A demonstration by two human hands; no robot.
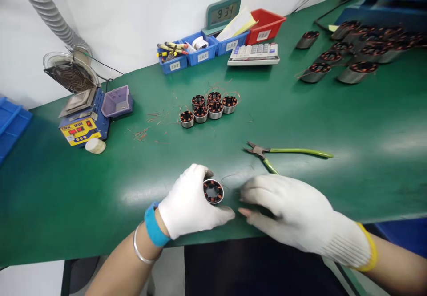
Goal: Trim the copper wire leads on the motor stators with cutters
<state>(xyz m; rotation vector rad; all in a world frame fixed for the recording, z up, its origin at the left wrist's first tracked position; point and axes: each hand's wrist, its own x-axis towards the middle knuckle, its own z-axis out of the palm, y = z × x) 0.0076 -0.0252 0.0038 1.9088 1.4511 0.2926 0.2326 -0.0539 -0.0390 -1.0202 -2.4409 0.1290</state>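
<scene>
My left hand, in a white glove, is wrapped round a motor stator at the front of the bench. The stator has a silvery rim, with copper windings and a black interior facing up. A thin wire sticks out from its right side. To the right, my right hand wears a white knit glove with a yellow cuff. Its thumb and fingers are apart, with nothing visible between them, and the fingertips are slightly blurred. Just beyond it lie green-handled diagonal cutters, jaws spread.
Several stators stand grouped mid-bench, beside copper wire scraps. More stators fill the back right. A blue soldering pot and purple tray stand left. Blue bins, a red bin, and a calculator line the back.
</scene>
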